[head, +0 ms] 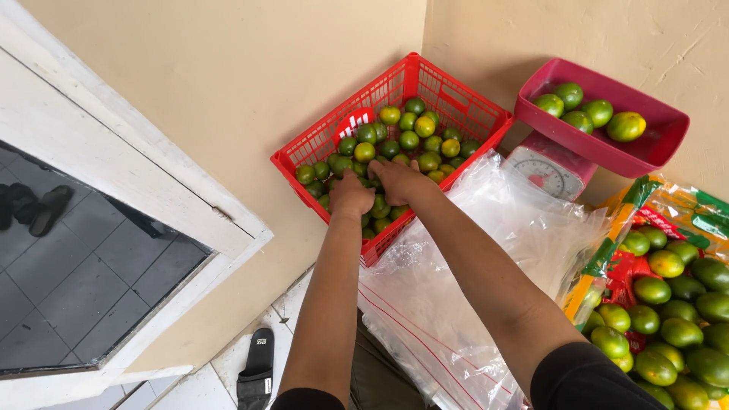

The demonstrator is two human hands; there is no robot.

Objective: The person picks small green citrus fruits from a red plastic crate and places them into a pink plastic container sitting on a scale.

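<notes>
Beige walls meet in a corner above pale floor tiles; at twelve o'clock a red basket [456,106] holds green citrus fruits [410,140], where left hand [351,196] and right hand [399,181] rest, fingers curled onto fruit; grip unclear

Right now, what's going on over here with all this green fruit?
A person has both hands in a red plastic basket of small green citrus fruits; the left hand and the right hand rest on the pile. Clear plastic bags lie beside the basket. A dial weighing scale carries a pink tray of larger fruits.
</notes>
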